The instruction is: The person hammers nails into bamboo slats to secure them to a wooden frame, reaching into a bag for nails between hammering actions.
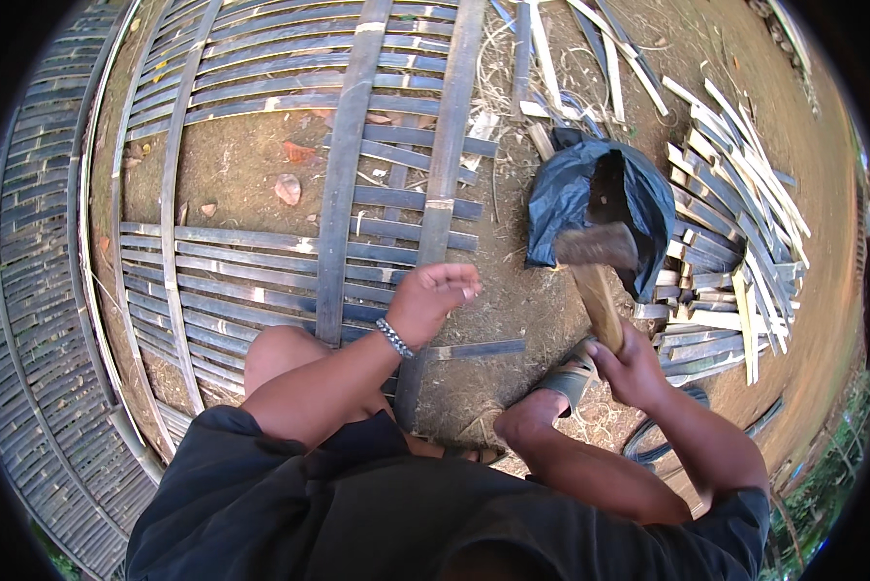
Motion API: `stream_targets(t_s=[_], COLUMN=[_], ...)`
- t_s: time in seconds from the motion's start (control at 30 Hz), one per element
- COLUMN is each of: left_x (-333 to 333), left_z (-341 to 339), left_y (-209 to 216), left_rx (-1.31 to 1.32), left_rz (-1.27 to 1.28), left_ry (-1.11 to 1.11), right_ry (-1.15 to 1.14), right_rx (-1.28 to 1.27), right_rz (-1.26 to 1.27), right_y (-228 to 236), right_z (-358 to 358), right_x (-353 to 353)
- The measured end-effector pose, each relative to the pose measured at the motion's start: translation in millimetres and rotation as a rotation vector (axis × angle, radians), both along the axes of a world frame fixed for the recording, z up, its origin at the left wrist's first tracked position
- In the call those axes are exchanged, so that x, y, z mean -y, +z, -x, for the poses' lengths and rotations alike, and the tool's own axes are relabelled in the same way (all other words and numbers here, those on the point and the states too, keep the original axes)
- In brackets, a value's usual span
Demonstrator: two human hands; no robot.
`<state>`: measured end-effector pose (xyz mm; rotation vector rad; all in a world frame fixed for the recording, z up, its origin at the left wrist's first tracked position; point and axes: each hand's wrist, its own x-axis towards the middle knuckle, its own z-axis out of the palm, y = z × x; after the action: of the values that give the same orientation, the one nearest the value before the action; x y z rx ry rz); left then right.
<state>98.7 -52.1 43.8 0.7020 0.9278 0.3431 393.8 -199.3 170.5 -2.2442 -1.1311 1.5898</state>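
Observation:
My right hand (pixel 632 363) grips the wooden handle of a hammer (pixel 597 261), whose dark head is raised over the dirt near a black plastic bag (pixel 563 198). My left hand (pixel 433 296), with a bead bracelet at the wrist, hovers palm up with loosely curled fingers over a woven bamboo lattice (pixel 343 203). It holds nothing that I can see. Just below it a short flat bamboo slat (pixel 479 349) lies across an upright strip. My knees and a sandalled foot (pixel 569 376) sit at the lattice's near edge.
A pile of cut bamboo slats (pixel 735 252) lies at the right of the bag. More loose strips (pixel 600 48) are scattered at the top. A finished dark woven panel (pixel 28 387) curves along the left. Dry leaves lie on bare earth between the strips.

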Motion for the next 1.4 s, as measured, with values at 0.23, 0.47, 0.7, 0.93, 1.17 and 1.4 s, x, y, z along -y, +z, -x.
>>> stream_targets(t_s=[0.23,0.47,0.7,0.93,1.17,1.4], left_x=[-31,-50,-50,-51,-53,-53], left_z=[-13,-36,-44,-47,-47,-47], left_y=[-19,-54,-69,-68,-68,-67], left_rx=[-0.486,-0.784,-0.841,-0.907,-0.917,-0.912], left_rz=[-0.499,-1.181,-1.177,-1.212,-1.204,-1.191], left_ry=[0.154,0.381,0.391,0.352,0.333,0.351], right_ry=[-0.216,-0.408,-0.404,-0.397,-0.129,-0.093], right_rx=[-0.291,-0.441,-0.435,-0.413,-0.163,-0.103], right_rz=[-0.175,-0.212,-0.168,-0.116,-0.304,-0.310], right_y=[-71,-85,-91,-100,-129,-126], right_z=[63,102,98,105,97,96], right_x=[-80,-96,-75,-68,-70,-71])
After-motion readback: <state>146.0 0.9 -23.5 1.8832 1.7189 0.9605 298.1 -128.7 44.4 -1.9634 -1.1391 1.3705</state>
